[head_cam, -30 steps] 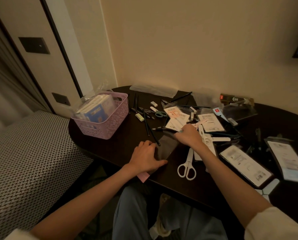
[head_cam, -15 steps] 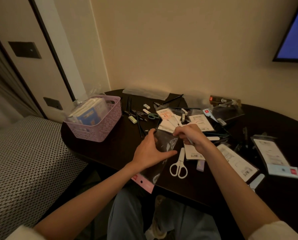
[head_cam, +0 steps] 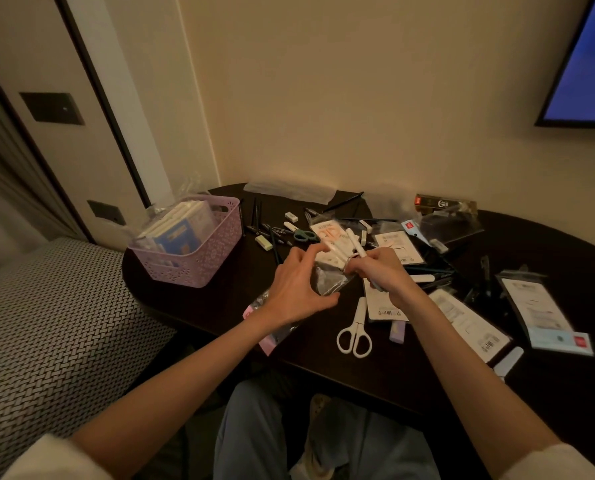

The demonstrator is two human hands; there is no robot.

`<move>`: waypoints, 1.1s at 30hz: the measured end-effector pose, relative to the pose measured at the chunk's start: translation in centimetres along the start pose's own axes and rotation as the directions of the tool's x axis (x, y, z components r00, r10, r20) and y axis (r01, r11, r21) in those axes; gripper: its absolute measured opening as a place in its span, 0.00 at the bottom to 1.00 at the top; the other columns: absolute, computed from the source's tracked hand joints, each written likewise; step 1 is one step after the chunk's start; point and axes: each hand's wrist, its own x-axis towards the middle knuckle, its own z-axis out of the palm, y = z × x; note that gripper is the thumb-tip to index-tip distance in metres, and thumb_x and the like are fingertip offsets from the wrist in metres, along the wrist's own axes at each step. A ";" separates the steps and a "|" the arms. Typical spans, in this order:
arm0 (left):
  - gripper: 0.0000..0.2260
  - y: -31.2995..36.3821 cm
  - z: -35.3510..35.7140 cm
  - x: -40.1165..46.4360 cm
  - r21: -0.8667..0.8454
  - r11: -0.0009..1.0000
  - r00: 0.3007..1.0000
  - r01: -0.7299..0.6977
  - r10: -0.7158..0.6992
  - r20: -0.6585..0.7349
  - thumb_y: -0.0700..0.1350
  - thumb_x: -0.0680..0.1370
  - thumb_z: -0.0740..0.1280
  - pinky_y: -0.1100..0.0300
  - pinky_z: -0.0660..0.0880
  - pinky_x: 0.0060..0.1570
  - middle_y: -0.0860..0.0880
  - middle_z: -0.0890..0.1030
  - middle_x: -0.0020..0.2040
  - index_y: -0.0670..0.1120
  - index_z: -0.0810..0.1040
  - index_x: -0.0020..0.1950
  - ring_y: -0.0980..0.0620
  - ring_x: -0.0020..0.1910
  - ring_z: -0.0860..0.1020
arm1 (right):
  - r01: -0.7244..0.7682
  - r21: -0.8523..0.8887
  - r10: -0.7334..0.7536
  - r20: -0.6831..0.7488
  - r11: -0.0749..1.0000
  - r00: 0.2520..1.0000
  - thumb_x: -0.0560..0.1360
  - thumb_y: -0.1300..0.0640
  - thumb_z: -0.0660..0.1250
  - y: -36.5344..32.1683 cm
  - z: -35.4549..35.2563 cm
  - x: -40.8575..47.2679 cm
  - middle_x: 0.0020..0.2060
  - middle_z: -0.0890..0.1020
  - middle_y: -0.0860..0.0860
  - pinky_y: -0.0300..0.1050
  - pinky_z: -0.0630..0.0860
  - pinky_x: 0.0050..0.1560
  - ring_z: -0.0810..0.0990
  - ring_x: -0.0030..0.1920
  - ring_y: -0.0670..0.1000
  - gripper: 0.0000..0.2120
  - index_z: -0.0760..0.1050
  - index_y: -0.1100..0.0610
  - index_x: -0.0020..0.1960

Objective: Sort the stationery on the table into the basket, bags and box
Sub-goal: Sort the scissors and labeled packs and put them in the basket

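clear plastic bag [head_cam: 327, 282] hangs above the dark tabletop [head_cam: 219, 299], held between both hands — the left hand [head_cam: 297, 289] pinches its near-left edge with spread, curled fingers, the right hand [head_cam: 380, 271] grips its mouth and a white pen [head_cam: 355, 244]. white scissors [head_cam: 355, 332] lie just near of them. lilac basket [head_cam: 199, 258] with booklets stands far left — loose pens [head_cam: 259, 220] beside it.

Bare forearms, white sleeves [head_cam: 57, 459] pushed up near the elbows, light blue trousers [head_cam: 254, 441]
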 end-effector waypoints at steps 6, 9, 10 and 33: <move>0.35 -0.1 -0.5 -0.2 0.055 0.998 0.999 -0.005 0.002 0.050 0.56 0.67 0.75 0.52 0.72 0.58 0.49 0.66 0.57 0.54 0.64 0.70 0.51 0.54 0.70 | 0.019 -0.030 -0.018 0.033 0.999 0.999 0.70 0.60 0.71 0.0 0.0 0.0 0.44 0.79 0.55 0.39 0.68 0.37 0.74 0.40 0.47 0.11 0.80 0.62 0.52; 0.33 -0.2 -0.4 -0.4 0.047 0.999 0.999 0.000 -0.002 0.037 0.56 0.67 0.75 0.52 0.72 0.59 0.49 0.67 0.58 0.53 0.66 0.68 0.52 0.54 0.70 | 0.010 -0.050 -0.008 0.053 0.999 0.999 0.70 0.59 0.71 0.0 -0.2 -0.1 0.40 0.78 0.54 0.39 0.67 0.35 0.72 0.38 0.47 0.10 0.80 0.61 0.50; 0.33 -0.2 -0.4 -0.4 0.046 0.999 0.999 0.002 -0.004 0.035 0.56 0.67 0.75 0.52 0.71 0.59 0.49 0.67 0.58 0.53 0.67 0.67 0.52 0.54 0.70 | 0.009 -0.058 -0.005 0.061 0.998 0.998 0.70 0.58 0.71 0.0 -0.2 -0.2 0.38 0.77 0.53 0.39 0.66 0.35 0.72 0.37 0.47 0.09 0.80 0.61 0.49; 0.28 0.7 -2.1 0.3 0.132 0.989 0.994 -0.061 0.048 0.102 0.54 0.68 0.75 0.51 0.67 0.64 0.47 0.63 0.61 0.55 0.67 0.64 0.49 0.61 0.65 | 0.066 -0.101 -0.057 0.084 0.993 0.995 0.70 0.60 0.72 -0.7 -0.9 0.1 0.47 0.80 0.54 0.38 0.69 0.40 0.76 0.48 0.49 0.11 0.80 0.65 0.49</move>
